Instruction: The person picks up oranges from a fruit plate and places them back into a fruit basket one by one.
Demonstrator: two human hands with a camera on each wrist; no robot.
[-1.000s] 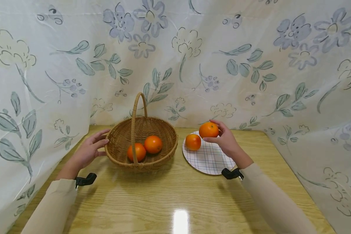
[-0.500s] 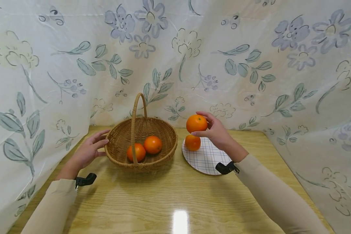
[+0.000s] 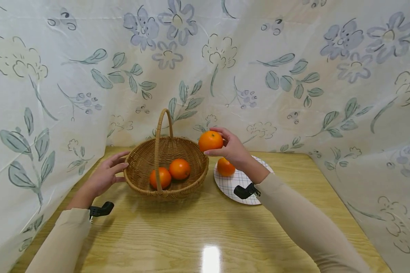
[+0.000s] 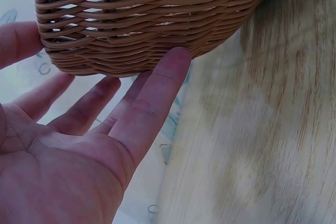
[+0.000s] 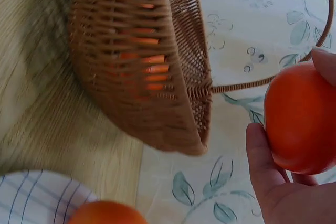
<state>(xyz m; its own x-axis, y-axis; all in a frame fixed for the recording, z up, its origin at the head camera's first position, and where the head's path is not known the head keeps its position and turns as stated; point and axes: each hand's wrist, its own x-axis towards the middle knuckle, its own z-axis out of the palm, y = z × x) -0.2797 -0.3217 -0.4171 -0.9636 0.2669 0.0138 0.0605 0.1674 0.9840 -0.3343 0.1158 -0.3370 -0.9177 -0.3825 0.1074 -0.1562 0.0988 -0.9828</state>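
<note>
My right hand [image 3: 233, 148] grips an orange [image 3: 210, 141] between thumb and fingers. It holds the fruit in the air, just beyond the right rim of the wicker basket [image 3: 188, 191]. In the right wrist view that orange [image 5: 302, 119] is close by, with the basket's wall [image 5: 121, 66] to its left. Two more oranges [image 3: 179, 169] lie inside the basket, one partly behind the handle. My left hand [image 3: 104, 174] rests against the basket's left side. The left wrist view shows its fingers [image 4: 152, 108] extended along the outer weave [image 4: 152, 30].
A round white plate [image 3: 230, 189] with a blue check stands right of the basket, bearing one orange [image 3: 226, 167]. My right forearm crosses over the plate. The basket's tall arched handle [image 3: 157, 151] rises over its middle. A floral cloth [image 3: 276, 94] hangs behind the wooden table [image 3: 177, 235].
My right hand has carried the orange left and slightly up from above the plate to the basket's right rim. The left hand and the basket have stayed in place.
</note>
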